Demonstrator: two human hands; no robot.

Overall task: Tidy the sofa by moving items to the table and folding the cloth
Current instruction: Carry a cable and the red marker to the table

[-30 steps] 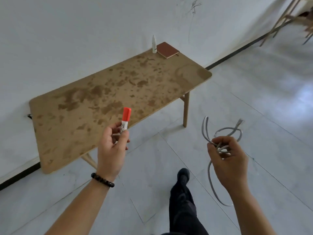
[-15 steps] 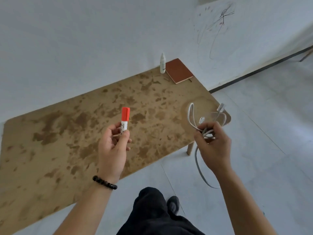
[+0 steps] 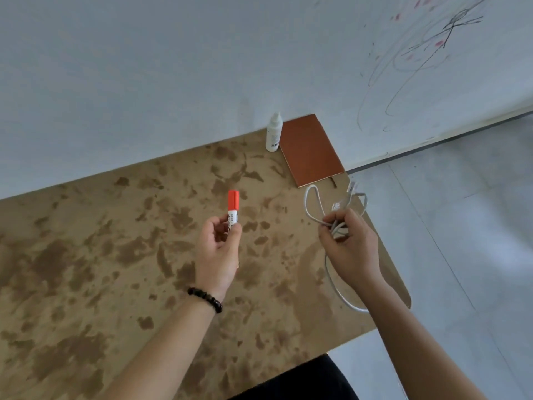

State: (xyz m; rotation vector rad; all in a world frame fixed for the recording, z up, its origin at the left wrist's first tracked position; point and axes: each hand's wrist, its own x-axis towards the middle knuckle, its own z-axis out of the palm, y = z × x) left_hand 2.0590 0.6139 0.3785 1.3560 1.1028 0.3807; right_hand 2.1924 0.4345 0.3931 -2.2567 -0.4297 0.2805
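Two items hang above the stained brown wooden tabletop (image 3: 86,255), one in each of the hands. The left hand (image 3: 217,252) pinches a short white marker with a red cap (image 3: 233,209) upright by its lower barrel. It looks light, rigid and smooth, and is best held mid-barrel. The right hand (image 3: 350,246) is curled round a bunched grey cable (image 3: 337,227) that is limp and springy, so its loops probably need gathering at the middle. A white plastic bottle (image 3: 273,132) and a brown notebook (image 3: 310,150) sit at the far edge.
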